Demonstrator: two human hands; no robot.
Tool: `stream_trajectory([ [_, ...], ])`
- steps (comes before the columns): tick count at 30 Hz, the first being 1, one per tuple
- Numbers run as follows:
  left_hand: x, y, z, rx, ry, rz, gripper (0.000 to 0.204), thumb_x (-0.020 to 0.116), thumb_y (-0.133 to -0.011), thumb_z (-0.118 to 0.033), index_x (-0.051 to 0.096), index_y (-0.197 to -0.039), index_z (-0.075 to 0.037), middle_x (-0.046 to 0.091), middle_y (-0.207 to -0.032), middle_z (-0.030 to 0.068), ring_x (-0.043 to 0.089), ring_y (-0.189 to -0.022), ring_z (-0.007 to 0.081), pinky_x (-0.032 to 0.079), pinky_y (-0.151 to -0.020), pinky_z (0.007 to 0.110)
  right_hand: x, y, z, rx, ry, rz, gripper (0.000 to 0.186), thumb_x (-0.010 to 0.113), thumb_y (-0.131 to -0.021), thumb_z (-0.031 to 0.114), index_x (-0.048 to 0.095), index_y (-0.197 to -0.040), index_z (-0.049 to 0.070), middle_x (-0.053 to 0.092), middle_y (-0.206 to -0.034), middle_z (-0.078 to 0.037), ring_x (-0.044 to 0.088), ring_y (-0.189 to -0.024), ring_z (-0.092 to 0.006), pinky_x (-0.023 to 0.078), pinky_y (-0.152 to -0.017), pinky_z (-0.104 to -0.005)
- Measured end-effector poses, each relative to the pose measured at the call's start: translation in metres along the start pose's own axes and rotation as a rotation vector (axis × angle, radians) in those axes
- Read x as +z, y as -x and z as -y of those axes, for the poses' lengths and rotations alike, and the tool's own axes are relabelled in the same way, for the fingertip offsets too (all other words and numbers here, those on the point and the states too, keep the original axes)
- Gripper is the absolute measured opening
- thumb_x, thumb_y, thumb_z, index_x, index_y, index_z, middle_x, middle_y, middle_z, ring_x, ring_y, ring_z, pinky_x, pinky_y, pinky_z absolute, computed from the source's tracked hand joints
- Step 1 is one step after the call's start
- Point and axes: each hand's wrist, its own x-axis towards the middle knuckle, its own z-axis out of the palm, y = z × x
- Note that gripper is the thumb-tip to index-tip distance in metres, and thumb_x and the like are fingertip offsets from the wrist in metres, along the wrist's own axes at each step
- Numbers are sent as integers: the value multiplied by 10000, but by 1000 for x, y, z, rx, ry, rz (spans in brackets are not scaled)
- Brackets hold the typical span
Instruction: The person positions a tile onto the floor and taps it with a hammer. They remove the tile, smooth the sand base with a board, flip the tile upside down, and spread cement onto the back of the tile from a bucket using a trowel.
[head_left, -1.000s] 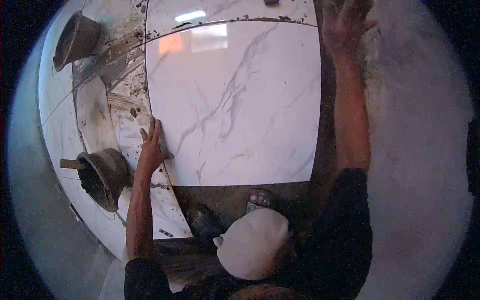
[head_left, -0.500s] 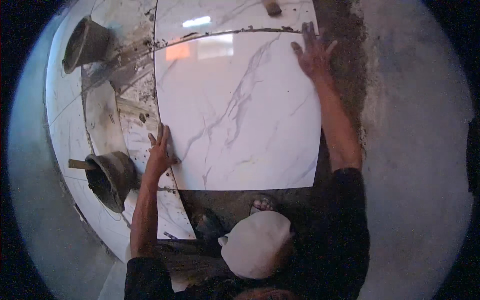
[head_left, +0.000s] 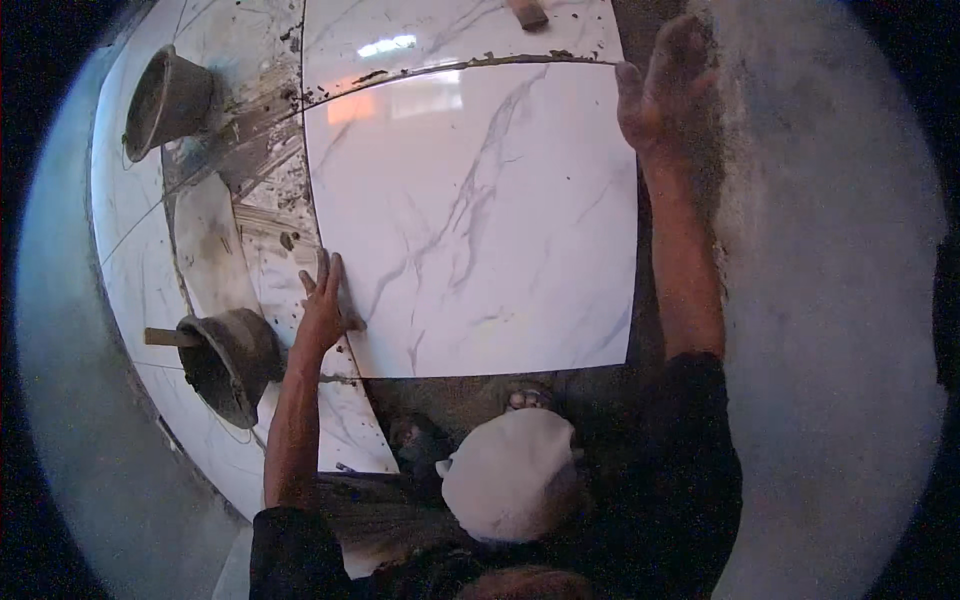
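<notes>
Left hand [head_left: 322,310] is spread out at the left edge of the big square glossy white tile with grey marble veins [head_left: 480,230], fingers pointing away from the body and thumb over by the tile's edge. Not gripping anything, just splayed there. Right hand [head_left: 668,95] is up at the far right corner of the same tile, fingers apart and nothing in it. It's kinda blurry, so I can't tell if it's actually touching.

The tile itself lies flat on the floor in the middle, with dark grey rough ground [head_left: 610,385] showing along its near and right edges. At its far side there's a dark, crumb-littered seam, then another white veined tile [head_left: 440,28] with a small brown block [head_left: 528,14] sitting on it.

Over on the left, two dark grey, mortar-crusted buckets: one farther off [head_left: 178,105], the other [head_left: 235,365] near the left forearm, with a light wooden handle [head_left: 170,337] sticking out of it.
</notes>
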Motion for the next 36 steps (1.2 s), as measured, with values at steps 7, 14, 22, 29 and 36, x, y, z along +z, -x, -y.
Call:
stream_trajectory([
  [7, 25, -27, 42, 183, -113, -112, 1207, 820, -408, -130, 95, -1373, -138, 28, -1432, 135, 71, -1272, 449, 99, -1019, 568, 29, -11, -5, 29, 173, 35, 673, 305, -868, 518, 94, -1380, 137, 25, -1443, -60, 53, -1313, -323, 5, -955, -655],
  [14, 5, -16, 5, 238, -97, -105, 987, 757, -593, -255, 164, -1346, -25, 150, -1391, 224, 143, -1298, 334, 157, -1026, 509, 51, -2, -22, 135, 337, 232, 597, 328, -888, 449, 156, -1369, 141, 170, -1407, -138, 127, -1296, -351, 68, -946, -668],
  [22, 5, -165, -253, 692, -104, -428, 587, 484, -837, -333, 279, -1310, -52, 227, -1384, 162, 218, -1277, 318, 144, -1024, 513, 62, -6, -34, 314, -84, -42, 573, 384, -887, 358, 257, -1303, -15, 349, -1280, -251, 306, -1201, -404, 168, -1007, -523],
  [29, 12, -211, -301, 684, -195, -654, 612, 395, -829, -444, 313, -1300, -61, 264, -1379, 115, 210, -1287, 273, 103, -1030, 517, 60, 0, -46, 550, -279, -57, 413, 406, -874, 155, 348, -1219, -64, 393, -1227, -279, 368, -1147, -415, 292, -972, -435],
  [36, 8, -210, -309, 676, -155, -578, 637, 413, -815, -456, 288, -1312, -77, 258, -1379, 127, 190, -1294, 279, 118, -1021, 532, 55, -5, -51, 230, -107, 63, 411, 437, -856, 154, 383, -1216, -39, 356, -1284, -224, 308, -1210, -381, 230, -1000, -469],
])
